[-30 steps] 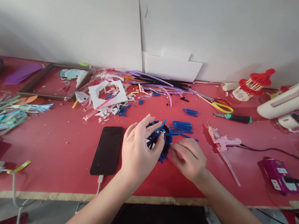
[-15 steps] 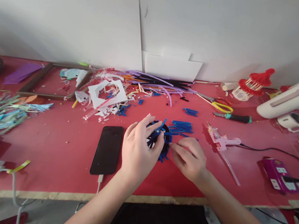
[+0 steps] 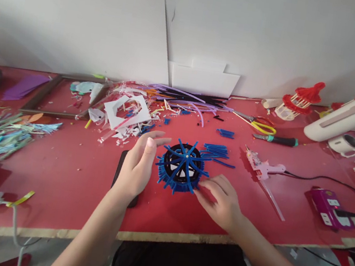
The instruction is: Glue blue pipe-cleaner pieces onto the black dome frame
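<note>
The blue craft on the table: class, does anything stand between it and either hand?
Nothing visible does. The left hand is open beside the blue craft; the right hand is at its near right edge. The phone, partly hidden by the left hand, is out of the way.

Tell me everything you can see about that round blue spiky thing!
The round blue and black craft piece, apparently made partly of fuzzy pipe-cleaner strips, rests on the red tabletop. Blue strips fan out from a small pale dot on top, above a black ring with white showing inside; blue fringe rims it. The bare right hand is at its edge, perhaps touching.
</note>
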A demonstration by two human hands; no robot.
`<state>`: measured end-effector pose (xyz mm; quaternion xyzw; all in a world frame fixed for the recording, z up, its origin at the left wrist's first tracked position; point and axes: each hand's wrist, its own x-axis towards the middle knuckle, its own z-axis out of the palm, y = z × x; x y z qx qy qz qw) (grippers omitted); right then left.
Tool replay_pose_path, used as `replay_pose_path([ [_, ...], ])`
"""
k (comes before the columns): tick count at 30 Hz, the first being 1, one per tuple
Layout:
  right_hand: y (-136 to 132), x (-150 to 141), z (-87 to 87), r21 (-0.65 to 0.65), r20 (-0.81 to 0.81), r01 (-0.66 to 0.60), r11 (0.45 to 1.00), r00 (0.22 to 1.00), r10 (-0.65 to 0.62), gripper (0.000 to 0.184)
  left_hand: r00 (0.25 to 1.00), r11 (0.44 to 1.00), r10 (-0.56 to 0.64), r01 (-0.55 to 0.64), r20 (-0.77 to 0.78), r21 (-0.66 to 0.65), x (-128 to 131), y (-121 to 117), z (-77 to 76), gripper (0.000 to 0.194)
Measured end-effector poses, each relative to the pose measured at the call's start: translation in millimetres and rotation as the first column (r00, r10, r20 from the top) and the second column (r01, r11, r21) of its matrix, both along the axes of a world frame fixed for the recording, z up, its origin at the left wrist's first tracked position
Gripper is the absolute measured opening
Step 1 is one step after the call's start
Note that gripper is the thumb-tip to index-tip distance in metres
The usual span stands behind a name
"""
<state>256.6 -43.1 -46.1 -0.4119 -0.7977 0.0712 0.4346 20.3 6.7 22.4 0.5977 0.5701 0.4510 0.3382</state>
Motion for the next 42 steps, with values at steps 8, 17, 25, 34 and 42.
replay_pose_path([
  [8,12.7,10.3,-5.8,-0.016,0.062,0.105,0.994,0.993,-0.104,0.013,0.998,0.996,0.028,-0.023,0.053,-0.088,-3.9,-11.1,-10.1,0.061],
  [17,24.4,105.0,-4.0,-0.055,0.194,0.465,0.883,0.873,-0.448,0.020,0.999,0.996,-0.029,0.031,0.028,-0.084,-12.1,-18.8,-13.7,0.046],
  [25,9.6,219.1,-31.4,-0.139,0.453,0.576,0.806,0.761,-0.465,0.052,0.922,0.921,-0.386,0.386,0.001,-0.051,-30.3,-12.6,-18.6,0.072],
  [34,31.5,219.9,-43.2,-0.155,0.505,0.537,0.829,0.764,-0.401,0.061,0.939,0.958,-0.285,0.287,-0.194,-0.016,-3.4,-14.6,-38.8,0.092],
  [42,51.6,187.2,-27.5,-0.152,0.438,0.410,0.899,0.844,-0.311,0.035,0.954,0.966,-0.243,0.255,-0.173,0.047,3.2,-14.4,-42.0,0.087],
])
